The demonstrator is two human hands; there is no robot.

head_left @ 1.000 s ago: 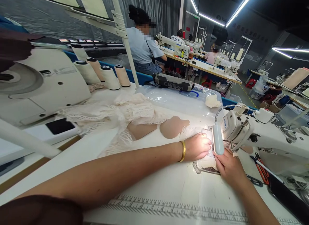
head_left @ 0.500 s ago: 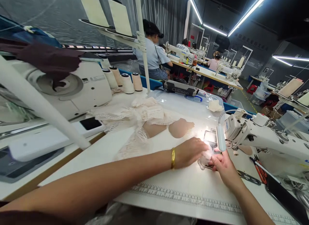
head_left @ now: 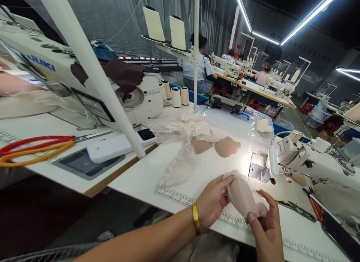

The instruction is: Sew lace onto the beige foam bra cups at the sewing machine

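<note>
Beige fabric [head_left: 242, 196] is pinched by left hand [head_left: 213, 204] and right hand [head_left: 267, 228], partly hiding the ruler [head_left: 174, 196].

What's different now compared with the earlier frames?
The left hand and right hand have drawn back from the sewing machine toward the ruler strip, both holding the pale fabric piece. The view has swung left. The lace fabric and the beige piece near it stayed put.

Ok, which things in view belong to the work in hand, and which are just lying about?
Likely in use:
sheer pale fabric, held by left hand and right hand
sewing machine at right, just beyond the hands

Apparently lying about:
red-and-orange scissors
Claison-marked object
dark cloth on the left machine
</note>
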